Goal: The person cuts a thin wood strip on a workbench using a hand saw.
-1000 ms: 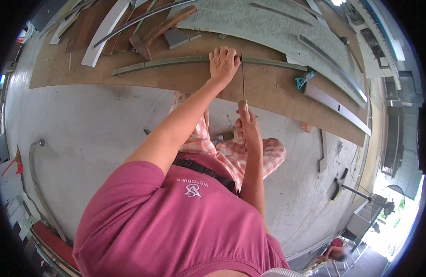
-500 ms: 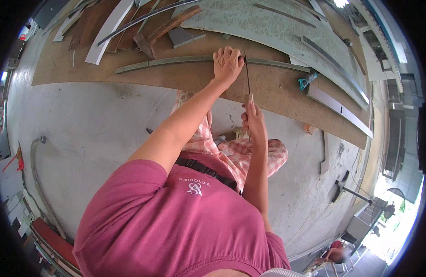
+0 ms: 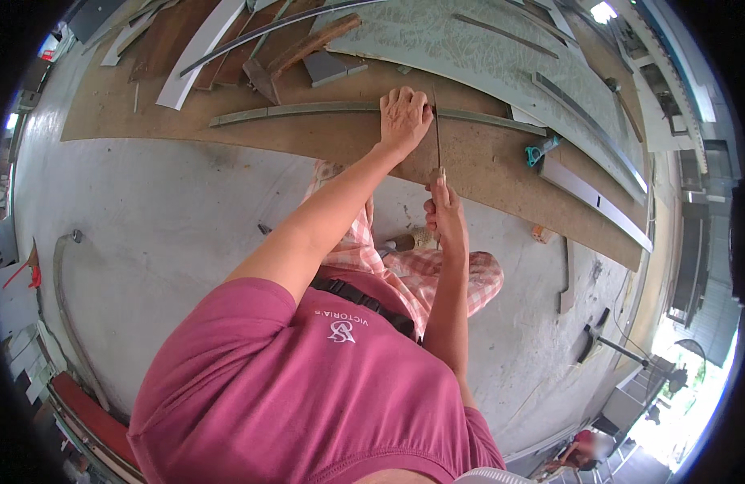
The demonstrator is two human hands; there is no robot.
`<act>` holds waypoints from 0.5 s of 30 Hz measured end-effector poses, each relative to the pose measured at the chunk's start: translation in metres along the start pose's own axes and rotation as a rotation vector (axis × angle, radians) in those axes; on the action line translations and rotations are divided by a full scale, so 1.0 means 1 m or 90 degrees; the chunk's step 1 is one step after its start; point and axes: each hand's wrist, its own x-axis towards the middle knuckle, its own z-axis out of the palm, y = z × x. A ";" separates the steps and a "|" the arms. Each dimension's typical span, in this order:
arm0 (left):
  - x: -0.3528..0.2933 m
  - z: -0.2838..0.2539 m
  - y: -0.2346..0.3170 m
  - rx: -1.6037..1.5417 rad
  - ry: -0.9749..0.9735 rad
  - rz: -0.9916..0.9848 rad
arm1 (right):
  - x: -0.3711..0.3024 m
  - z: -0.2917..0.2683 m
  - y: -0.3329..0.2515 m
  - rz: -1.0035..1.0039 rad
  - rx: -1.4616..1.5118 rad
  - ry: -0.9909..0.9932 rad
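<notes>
My left hand [image 3: 403,118] presses flat on a long grey curved strip [image 3: 308,110] that lies on a brown board [image 3: 485,165]. My right hand [image 3: 443,214] grips the handle of a thin hand saw [image 3: 436,137], whose blade runs up across the strip just right of my left fingers. My pink shirt and checked trousers fill the lower middle of the head view.
More curved grey strips [image 3: 586,125] and wooden offcuts [image 3: 312,44] lie on the board and a pale green sheet [image 3: 469,48]. A turquoise tool [image 3: 542,151] rests on the board to the right. Grey concrete floor [image 3: 163,234] spreads to the left.
My right hand has drawn back toward me with the saw, and the view has shifted slightly. My left hand stays pressed on the strip.
</notes>
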 end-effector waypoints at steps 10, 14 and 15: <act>-0.001 0.001 -0.004 0.006 0.030 0.002 | -0.004 0.000 0.011 -0.007 0.015 0.000; -0.003 0.000 -0.003 -0.002 0.022 0.002 | 0.006 0.003 0.005 -0.015 -0.011 0.012; -0.003 0.000 -0.005 -0.006 0.015 0.002 | 0.002 0.003 0.008 -0.006 -0.029 0.014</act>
